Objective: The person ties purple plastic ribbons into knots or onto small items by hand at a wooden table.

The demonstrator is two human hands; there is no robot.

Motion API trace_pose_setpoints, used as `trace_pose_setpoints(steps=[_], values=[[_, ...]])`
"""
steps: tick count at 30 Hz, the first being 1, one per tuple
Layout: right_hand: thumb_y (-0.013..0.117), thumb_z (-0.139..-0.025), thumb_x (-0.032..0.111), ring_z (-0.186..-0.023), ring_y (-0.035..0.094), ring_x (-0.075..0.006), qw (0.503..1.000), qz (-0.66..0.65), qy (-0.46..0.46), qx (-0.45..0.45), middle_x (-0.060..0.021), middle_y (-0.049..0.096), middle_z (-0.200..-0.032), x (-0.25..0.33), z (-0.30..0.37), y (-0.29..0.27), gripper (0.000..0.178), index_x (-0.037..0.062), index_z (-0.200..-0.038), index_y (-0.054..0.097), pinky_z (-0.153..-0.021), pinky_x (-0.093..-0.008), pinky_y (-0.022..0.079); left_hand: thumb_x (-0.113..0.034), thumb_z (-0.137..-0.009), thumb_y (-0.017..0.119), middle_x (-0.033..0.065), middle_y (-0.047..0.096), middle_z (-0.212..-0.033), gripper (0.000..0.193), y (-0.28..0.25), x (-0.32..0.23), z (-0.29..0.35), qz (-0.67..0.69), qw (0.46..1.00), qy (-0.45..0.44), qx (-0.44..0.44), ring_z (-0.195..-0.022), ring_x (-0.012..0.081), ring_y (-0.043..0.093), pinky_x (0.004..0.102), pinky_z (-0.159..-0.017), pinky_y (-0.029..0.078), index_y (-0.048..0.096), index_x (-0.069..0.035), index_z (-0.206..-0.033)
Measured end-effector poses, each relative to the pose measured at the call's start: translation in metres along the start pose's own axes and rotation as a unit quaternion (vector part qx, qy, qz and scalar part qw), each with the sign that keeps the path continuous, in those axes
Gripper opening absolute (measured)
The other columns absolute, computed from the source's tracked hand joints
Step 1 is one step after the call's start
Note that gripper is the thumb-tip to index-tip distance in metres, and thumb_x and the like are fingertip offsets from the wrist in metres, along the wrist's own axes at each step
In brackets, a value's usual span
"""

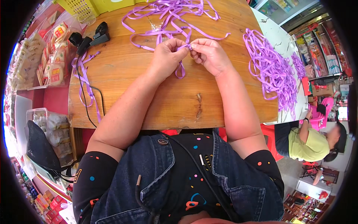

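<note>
Over the wooden table (186, 99), my left hand (168, 56) and my right hand (209, 54) meet on a purple ribbon (180, 70). Thumb and fingers of each hand pinch it, the fingertips almost touching. A small loop of this ribbon hangs below my left fingers. Just beyond my hands lies a loose tangle of purple ribbons (173, 13). A larger heap of purple ribbons (266, 69) covers the table's right side and spills over its edge. More ribbon strands (85, 72) lie at the left.
Black clip-like devices (89, 38) with a cable sit at the table's left. A yellow plastic basket (100, 5) stands at the far left edge. Packaged goods (56, 69) fill shelves on the left. A person in a yellow-green top (307, 145) sits at the right.
</note>
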State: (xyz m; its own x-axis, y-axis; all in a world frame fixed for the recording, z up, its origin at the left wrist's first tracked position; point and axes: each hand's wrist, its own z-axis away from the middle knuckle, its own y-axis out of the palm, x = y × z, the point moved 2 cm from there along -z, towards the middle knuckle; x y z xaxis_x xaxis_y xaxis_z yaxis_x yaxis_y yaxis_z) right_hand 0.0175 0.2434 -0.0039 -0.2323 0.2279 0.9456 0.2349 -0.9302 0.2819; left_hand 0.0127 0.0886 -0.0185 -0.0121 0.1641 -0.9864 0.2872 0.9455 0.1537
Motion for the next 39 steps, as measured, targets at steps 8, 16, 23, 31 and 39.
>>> trace_pose_setpoints(steps=[8, 16, 23, 31, 39], values=[[0.058, -0.083, 0.013, -0.058, 0.050, -0.0067, 1.000, -0.013, 0.001, -0.012, -0.0002, 0.057, -0.066, 0.000, 0.000, -0.002, 0.008, 0.0064, -0.079, 0.061, -0.050, -0.0194, 0.035, -0.006, -0.082, 0.061, -0.0037, 0.054, -0.072, 0.011, 0.000, 0.002, -0.001, -0.046, 0.996, 0.075, 0.001, -0.061, 0.0025, 0.045, 0.0186, -0.052, 0.038, 0.063, -0.001, -0.091], [0.060, -0.083, 0.014, -0.059, 0.051, -0.0075, 1.000, -0.014, 0.009, -0.024, -0.0001, 0.058, -0.068, -0.001, 0.000, 0.000, 0.007, 0.0067, -0.080, 0.062, -0.051, -0.0197, 0.036, -0.009, -0.082, 0.063, -0.0047, 0.052, -0.067, 0.009, -0.002, -0.003, 0.000, -0.061, 0.996, 0.061, -0.016, -0.058, 0.0025, 0.043, 0.0182, -0.050, 0.036, 0.064, -0.001, -0.087], [0.059, -0.084, 0.014, -0.063, 0.052, -0.0070, 0.998, 0.015, -0.036, -0.041, -0.0007, 0.060, -0.072, -0.002, -0.001, 0.002, 0.009, 0.0057, -0.084, 0.063, -0.054, -0.0191, 0.037, -0.011, -0.083, 0.062, -0.0044, 0.055, -0.068, 0.009, -0.003, -0.010, 0.000, -0.007, 0.999, 0.013, -0.043, -0.059, 0.0023, 0.044, 0.0188, -0.051, 0.036, 0.064, -0.002, -0.084], [0.060, -0.084, 0.014, -0.062, 0.049, -0.0057, 0.985, 0.120, -0.096, -0.073, 0.0009, 0.059, -0.071, 0.001, 0.001, 0.009, 0.009, 0.0056, -0.083, 0.064, -0.055, -0.0182, 0.037, -0.014, -0.084, 0.059, -0.0023, 0.060, -0.072, 0.010, -0.008, -0.008, 0.000, 0.062, 0.997, -0.036, -0.042, -0.057, 0.0019, 0.042, 0.0173, -0.050, 0.033, 0.064, -0.005, -0.082], [0.063, -0.079, 0.003, -0.067, 0.053, -0.0033, 0.922, 0.276, -0.249, -0.110, 0.0006, 0.063, -0.076, 0.002, 0.005, 0.021, 0.007, -0.0003, -0.085, 0.064, -0.060, -0.0181, 0.043, -0.017, -0.085, 0.059, -0.0014, 0.062, -0.075, 0.012, -0.009, -0.008, 0.001, 0.086, 0.993, -0.058, -0.054, -0.056, 0.0021, 0.042, 0.0174, -0.049, 0.033, 0.063, -0.006, -0.083]])
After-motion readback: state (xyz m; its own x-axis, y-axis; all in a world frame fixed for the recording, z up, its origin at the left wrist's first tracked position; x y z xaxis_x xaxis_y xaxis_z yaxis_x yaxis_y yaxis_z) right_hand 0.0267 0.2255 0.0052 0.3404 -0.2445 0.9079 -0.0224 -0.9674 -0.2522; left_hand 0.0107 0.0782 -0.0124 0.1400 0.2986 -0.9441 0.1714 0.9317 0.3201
